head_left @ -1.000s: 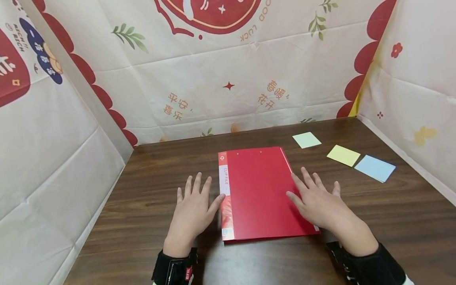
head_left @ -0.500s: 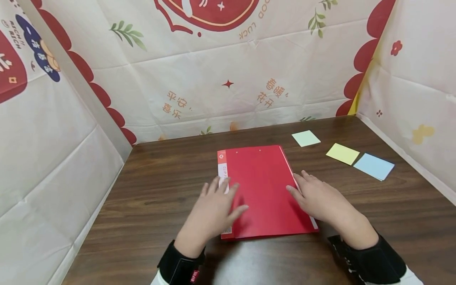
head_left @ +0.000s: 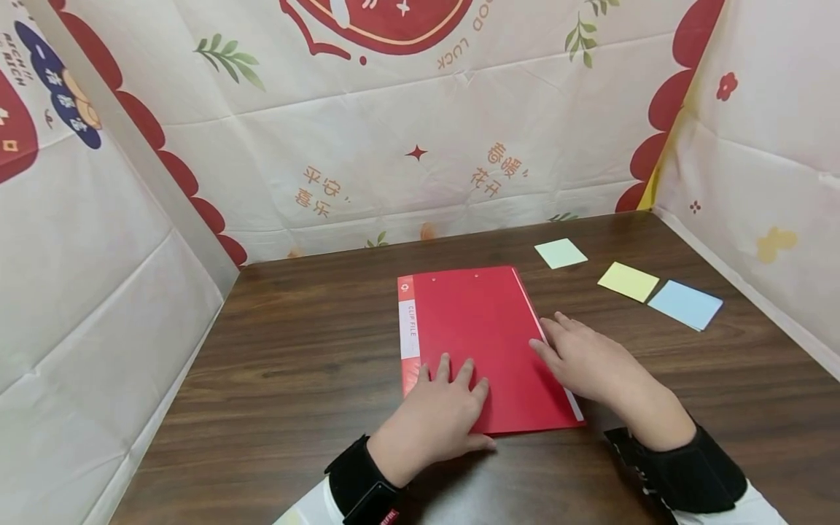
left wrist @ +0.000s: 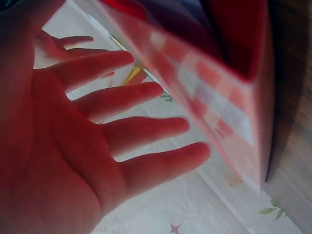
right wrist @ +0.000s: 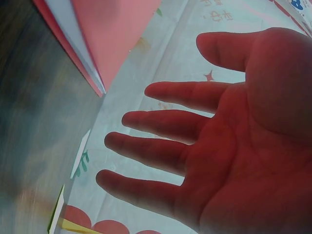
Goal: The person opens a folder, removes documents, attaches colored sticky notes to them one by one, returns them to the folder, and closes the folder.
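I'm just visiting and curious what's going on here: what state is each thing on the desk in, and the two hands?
Red clip file: closed, lying flat on the table.
Left hand: fingers straight, resting on the file's near left corner.
Right hand: fingers relaxed, at the file's right edge.
Green note, yellow note, blue note: flat, untouched.
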`<state>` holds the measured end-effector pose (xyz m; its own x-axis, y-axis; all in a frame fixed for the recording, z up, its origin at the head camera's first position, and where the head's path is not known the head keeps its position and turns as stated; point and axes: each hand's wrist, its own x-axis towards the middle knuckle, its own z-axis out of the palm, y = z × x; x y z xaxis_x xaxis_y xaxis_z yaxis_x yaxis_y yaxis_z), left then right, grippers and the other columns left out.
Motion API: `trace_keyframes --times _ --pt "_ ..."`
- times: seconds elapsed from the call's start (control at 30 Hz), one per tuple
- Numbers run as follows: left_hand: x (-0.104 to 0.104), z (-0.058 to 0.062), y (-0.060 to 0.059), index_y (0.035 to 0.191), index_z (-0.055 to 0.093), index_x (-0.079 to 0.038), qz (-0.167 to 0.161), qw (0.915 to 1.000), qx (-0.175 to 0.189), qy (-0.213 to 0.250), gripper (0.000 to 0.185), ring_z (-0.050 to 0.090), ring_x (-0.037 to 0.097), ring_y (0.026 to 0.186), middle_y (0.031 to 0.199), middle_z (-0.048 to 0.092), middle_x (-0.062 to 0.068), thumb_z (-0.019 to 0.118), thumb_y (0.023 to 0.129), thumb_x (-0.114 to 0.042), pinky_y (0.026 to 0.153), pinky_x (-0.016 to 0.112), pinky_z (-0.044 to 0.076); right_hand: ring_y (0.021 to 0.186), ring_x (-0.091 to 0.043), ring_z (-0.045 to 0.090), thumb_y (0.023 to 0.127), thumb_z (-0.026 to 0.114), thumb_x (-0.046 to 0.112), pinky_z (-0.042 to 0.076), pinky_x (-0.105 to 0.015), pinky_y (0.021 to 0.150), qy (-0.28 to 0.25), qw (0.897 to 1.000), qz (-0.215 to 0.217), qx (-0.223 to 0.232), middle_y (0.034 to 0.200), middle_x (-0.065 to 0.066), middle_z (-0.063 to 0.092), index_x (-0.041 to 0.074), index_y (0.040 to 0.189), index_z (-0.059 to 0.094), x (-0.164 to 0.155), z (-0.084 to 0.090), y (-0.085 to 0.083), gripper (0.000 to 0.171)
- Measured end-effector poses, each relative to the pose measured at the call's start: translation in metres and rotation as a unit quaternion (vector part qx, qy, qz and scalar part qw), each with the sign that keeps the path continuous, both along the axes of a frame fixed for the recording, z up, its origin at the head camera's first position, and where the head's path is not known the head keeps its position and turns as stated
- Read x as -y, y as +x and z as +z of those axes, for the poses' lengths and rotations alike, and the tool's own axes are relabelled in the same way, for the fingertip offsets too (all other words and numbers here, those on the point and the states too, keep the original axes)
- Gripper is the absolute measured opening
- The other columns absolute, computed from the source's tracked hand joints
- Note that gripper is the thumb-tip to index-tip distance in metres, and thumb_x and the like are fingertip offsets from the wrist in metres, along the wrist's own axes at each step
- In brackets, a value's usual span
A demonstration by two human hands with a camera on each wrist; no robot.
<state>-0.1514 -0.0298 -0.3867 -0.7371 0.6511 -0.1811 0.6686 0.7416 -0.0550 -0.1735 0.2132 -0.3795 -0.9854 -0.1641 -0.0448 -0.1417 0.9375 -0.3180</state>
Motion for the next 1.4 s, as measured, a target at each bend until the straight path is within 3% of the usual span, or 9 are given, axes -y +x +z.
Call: trace_keyframes --times 0.2,0.5,0.73,0.9,1.03,1.1,1.17,1.27,1.4 --pt "0.001 -0.002 0.001 0.154 0.058 -0.024 -0.012 0.9997 -0.019 -0.002 0.072 0.060 0.046 0.141 0.158 0.058 0.010 0.076 0.093 -0.059 0.103 0.057 0.060 0.146 -0.059 0.042 0.104 0.064 0.032 0.050 -0.074 0.105 0.000 1.000 0.000 0.012 0.155 -0.041 0.045 -0.010 0.151 0.050 -0.006 0.002 -0.004 0.065" --pt "0.005 0.003 0.005 0.166 0.037 -0.022 -0.048 0.9973 -0.056 0.008 0.071 0.069 0.041 0.130 0.164 0.052 0.007 0.062 0.104 -0.047 0.094 0.040 0.065 0.139 -0.058 0.053 0.106 0.056 0.014 0.051 -0.069 0.106 0.011 1.000 0.012 -0.001 0.154 -0.040 0.048 -0.010 0.149 0.052 -0.033 -0.002 -0.013 0.049" --pt "0.006 0.012 0.014 0.173 0.003 -0.023 0.027 0.9965 -0.016 0.077 0.092 0.067 0.045 0.131 0.176 0.029 0.013 0.062 0.104 -0.037 0.077 0.032 0.067 0.142 -0.057 0.051 0.099 0.072 0.026 0.047 -0.078 0.104 0.044 0.995 0.086 -0.016 0.157 -0.035 0.050 0.003 0.151 0.057 -0.023 -0.013 -0.010 0.058" --pt "0.011 0.016 0.020 0.173 0.001 -0.023 0.122 0.9682 0.011 0.218 0.094 0.067 0.044 0.132 0.175 0.031 0.018 0.061 0.101 -0.029 0.068 0.028 0.062 0.143 -0.055 0.052 0.095 0.078 0.032 0.040 -0.085 0.104 0.104 0.984 0.145 -0.007 0.156 -0.027 0.055 0.009 0.151 0.058 0.002 -0.024 -0.002 0.064" --pt "0.017 0.017 0.025 0.173 0.009 -0.022 0.167 0.9381 0.016 0.303 0.089 0.076 0.034 0.108 0.172 0.036 0.019 0.061 0.103 -0.039 0.069 0.031 0.065 0.143 -0.055 0.051 0.093 0.079 0.043 0.035 -0.087 0.107 0.129 0.979 0.157 0.016 0.156 -0.027 0.055 0.008 0.150 0.060 0.011 -0.025 -0.001 0.070" --pt "0.021 0.019 0.027 0.173 0.013 -0.021 0.179 0.9310 -0.001 0.318 0.089 0.078 0.026 0.089 0.169 0.043 0.018 0.062 0.103 -0.044 0.071 0.034 0.067 0.143 -0.056 0.051 0.092 0.078 0.048 0.032 -0.088 0.108 0.126 0.980 0.154 0.023 0.158 -0.028 0.053 0.009 0.150 0.060 0.012 -0.023 -0.001 0.072" --pt "0.026 0.022 0.028 0.171 0.019 -0.018 0.186 0.9273 -0.037 0.323 0.087 0.074 0.017 0.075 0.154 0.060 0.015 0.064 0.101 -0.045 0.073 0.035 0.067 0.143 -0.058 0.051 0.091 0.078 0.050 0.031 -0.088 0.109 0.123 0.980 0.152 0.030 0.158 -0.029 0.053 0.010 0.150 0.061 0.013 -0.021 -0.002 0.073" --pt "0.035 0.027 0.027 0.166 0.030 -0.013 0.167 0.9184 -0.116 0.339 0.083 0.056 0.007 0.052 0.129 0.074 0.011 0.069 0.095 -0.035 0.058 0.024 0.058 0.142 -0.059 0.050 0.091 0.079 0.049 0.031 -0.088 0.109 0.120 0.980 0.151 0.039 0.157 -0.031 0.052 0.008 0.149 0.062 0.014 -0.019 -0.004 0.073" --pt "0.052 0.038 0.025 0.156 0.038 -0.008 0.128 0.8845 -0.229 0.386 0.081 0.054 0.011 0.049 0.115 0.077 0.011 0.075 0.084 -0.014 0.048 0.023 0.046 0.144 -0.060 0.048 0.092 0.079 0.047 0.029 -0.088 0.110 0.113 0.982 0.144 0.054 0.158 -0.033 0.050 0.006 0.149 0.061 0.016 -0.018 -0.006 0.073"
